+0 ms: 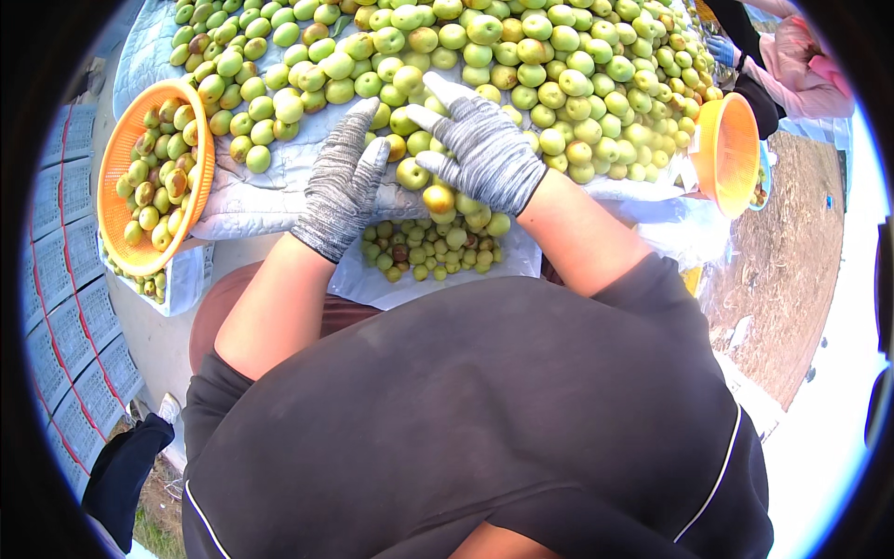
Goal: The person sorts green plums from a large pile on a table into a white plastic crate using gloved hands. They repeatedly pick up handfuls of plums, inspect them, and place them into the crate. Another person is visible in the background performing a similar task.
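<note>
Both hands wear grey knitted gloves and lie side by side on a heap of small round green fruits [521, 65], close together but not touching. The left hand [343, 182] rests palm down with its fingers stretched forward and loosely apart, the fingertips among the fruits at the near edge of the heap; it grips nothing that can be seen. The right hand [484, 149] lies just to its right, fingers spread and flat over several fruits, with a yellow-brown fruit [438, 198] showing under the heel of the palm; whether it clasps that fruit cannot be told. The heap spreads away from the fingertips over a pale quilted cloth [251, 200] that covers the desk, filling everything ahead of the hands. Just below the wrists, nearer the body, a white sack [372, 279] lies open with smaller green and brownish fruits [428, 247] gathered in it. Out to the left of the left hand an orange plastic basket [116, 210] sits tilted at the cloth's edge, holding green fruits with brown patches. Further left lie stacked flat pale grey crates [70, 307] with a grid pattern. To the right of the right hand, past the heap, a second orange basket [731, 154] stands on its edge, and beyond it another person's blue-gloved hand [722, 48] and pink sleeve [801, 61] reach the far side of the heap.
</note>
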A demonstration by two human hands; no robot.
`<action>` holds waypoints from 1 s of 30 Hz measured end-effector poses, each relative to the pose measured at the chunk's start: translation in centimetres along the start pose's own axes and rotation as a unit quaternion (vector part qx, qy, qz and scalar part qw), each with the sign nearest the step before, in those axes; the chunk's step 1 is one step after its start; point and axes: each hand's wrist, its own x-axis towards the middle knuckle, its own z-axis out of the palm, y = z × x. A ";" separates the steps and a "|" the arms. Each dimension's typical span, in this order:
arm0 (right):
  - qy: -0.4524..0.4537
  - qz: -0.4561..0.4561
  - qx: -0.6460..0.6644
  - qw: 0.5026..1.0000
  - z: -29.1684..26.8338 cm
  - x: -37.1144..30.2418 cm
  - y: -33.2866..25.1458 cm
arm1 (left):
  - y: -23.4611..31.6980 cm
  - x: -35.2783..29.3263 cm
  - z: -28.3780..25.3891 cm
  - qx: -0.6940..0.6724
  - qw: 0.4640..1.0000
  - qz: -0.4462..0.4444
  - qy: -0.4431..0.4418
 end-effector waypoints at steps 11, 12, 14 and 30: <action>0.027 -0.109 -0.047 0.993 0.7 -5.9 -1.4 | -0.6 -0.4 0.8 0.144 0.987 0.064 0.020; 0.062 -0.082 -0.020 0.994 -0.1 -5.7 -0.5 | -0.6 -0.4 0.8 0.143 0.988 0.060 0.018; 0.101 -0.048 0.014 0.994 -1.9 -5.5 1.9 | -0.6 -0.4 0.7 0.131 0.990 0.057 0.020; -0.134 0.209 -0.147 0.958 -5.3 8.4 8.0 | 2.3 -0.2 -0.1 0.004 1.000 -0.001 -0.027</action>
